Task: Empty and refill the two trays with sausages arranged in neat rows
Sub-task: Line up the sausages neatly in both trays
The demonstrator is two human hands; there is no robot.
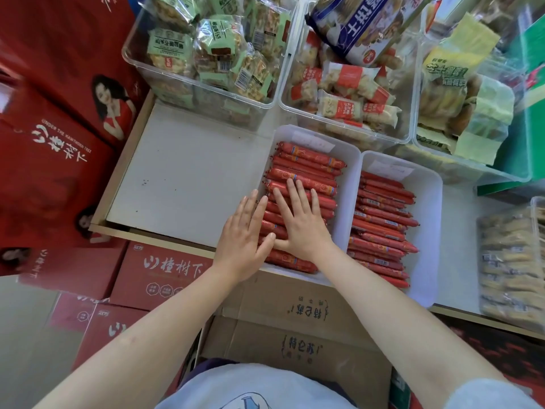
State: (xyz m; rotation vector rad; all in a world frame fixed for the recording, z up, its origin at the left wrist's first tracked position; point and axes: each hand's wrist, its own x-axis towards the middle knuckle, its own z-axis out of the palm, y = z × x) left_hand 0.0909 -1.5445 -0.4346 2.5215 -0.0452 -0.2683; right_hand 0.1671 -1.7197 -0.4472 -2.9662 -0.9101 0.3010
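Two white trays sit side by side on the pale shelf, both filled with red sausages laid crosswise in rows. Taking the left tray as landmark: your left hand lies flat over its left rim, fingers straight and together, gripping nothing, pressing the ends of the sausages. Your right hand lies inside this tray, palm down, fingers spread and straight across the middle rows, also holding nothing. Immediately right of it, touching or nearly so, stands the right tray, its sausages untouched.

Judgement on handling: the sausages look light, fairly firm yet bendable, and their glossy casings are probably slippery, so a stack may roll or slide when lifted. Take several together, gripping across their middles from both sides, not by the crimped tips. The trays appear thin plastic; lift them by opposite rims, since a loaded one may flex.
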